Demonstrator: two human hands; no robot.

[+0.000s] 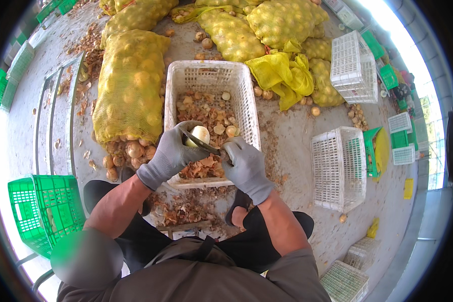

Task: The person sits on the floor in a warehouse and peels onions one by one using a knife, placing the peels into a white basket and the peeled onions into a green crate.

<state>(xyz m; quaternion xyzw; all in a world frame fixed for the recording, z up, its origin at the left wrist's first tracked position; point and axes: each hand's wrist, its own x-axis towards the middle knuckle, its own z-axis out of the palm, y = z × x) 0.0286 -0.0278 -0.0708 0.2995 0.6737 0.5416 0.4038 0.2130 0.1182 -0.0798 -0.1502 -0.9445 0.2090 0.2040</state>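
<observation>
My left hand (176, 151), in a grey glove, holds a pale peeled onion (199, 136) above a white plastic crate (252, 113). A knife (200, 142) is in my right hand (245, 166), also gloved; its dark blade lies across the near side of the onion. Whether the edge cuts into the onion, I cannot tell. Inside the crate are brown onion skins (204, 168) and several onions, one of them a pale onion (225, 96) near the far right corner.
A full yellow mesh sack of onions (130, 83) leans left of the crate, with loose onions (134, 149) at its mouth. More sacks (230, 36) lie beyond. A green crate (47, 211) stands at left, white crates (338, 168) at right. Onion skins litter the floor.
</observation>
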